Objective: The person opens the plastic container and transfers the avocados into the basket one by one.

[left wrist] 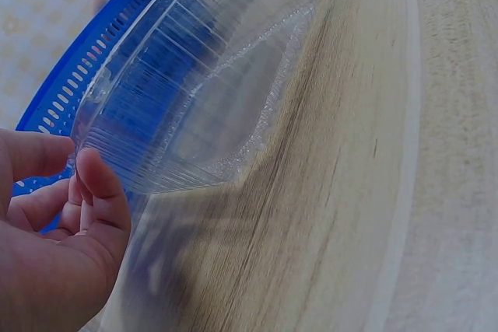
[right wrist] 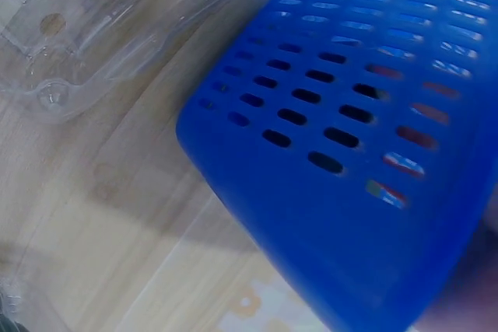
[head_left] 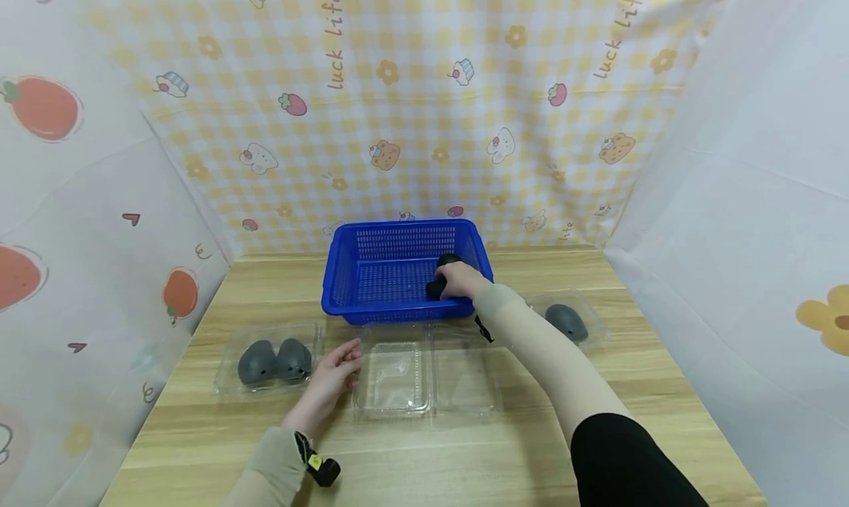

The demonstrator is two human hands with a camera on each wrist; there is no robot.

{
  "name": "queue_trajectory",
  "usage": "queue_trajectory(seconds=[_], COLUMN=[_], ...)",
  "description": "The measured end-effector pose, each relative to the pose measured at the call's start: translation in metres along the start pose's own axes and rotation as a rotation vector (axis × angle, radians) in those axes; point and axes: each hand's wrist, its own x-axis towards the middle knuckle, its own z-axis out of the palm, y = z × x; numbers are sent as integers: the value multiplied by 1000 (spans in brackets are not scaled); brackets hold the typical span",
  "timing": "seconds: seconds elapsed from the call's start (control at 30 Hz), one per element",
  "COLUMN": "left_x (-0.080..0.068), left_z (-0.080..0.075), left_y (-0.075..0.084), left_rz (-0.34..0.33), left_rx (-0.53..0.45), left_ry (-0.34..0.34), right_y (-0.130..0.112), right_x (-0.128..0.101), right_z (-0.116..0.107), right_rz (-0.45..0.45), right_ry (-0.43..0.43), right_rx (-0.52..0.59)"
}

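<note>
My left hand [head_left: 337, 374] pinches the rim of an opened clear plastic clamshell box [head_left: 396, 374] between thumb and fingertips, at its left edge. The box's hinged lid [head_left: 466, 371] lies spread to the right. Inside the blue plastic basket [head_left: 345, 271], my right hand [head_left: 462, 278] reaches over the right front rim and grips a dark rounded object [head_left: 435, 289]. Another dark rounded surface [head_left: 449, 259] shows just behind the fingers. In the right wrist view the perforated basket wall [right wrist: 257, 184] hides most of this hand.
On the left, a clear box [head_left: 228, 363] holds two dark grey egg-shaped objects [head_left: 257, 362]. Behind the right forearm, a further clear box [head_left: 597, 323] contains a similar grey object [head_left: 566, 322]. A patterned cloth [head_left: 424, 124] hangs behind the wooden table [head_left: 424, 463], with white cloth at both sides.
</note>
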Motion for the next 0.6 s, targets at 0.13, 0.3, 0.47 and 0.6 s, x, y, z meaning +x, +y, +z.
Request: queue_trajectory(seconds=[0.13, 0.3, 0.47, 0.6], left_x=[0, -2, -3, -3], left_z=[1, 1, 2, 3], left_y=[-1, -1, 0, 1], left_rz=[7, 14, 14, 10], left_rx=[-8, -12, -3, 9], left_ry=[-1, 1, 2, 6], right_y=[3, 6, 12, 19], right_x=[-4, -15, -32, -53], right_z=[-3, -12, -20, -23], right_rz=[-15, -55, -103, -137], right_ry=[32, 81, 178, 257], right_rx=[16, 55, 110, 179])
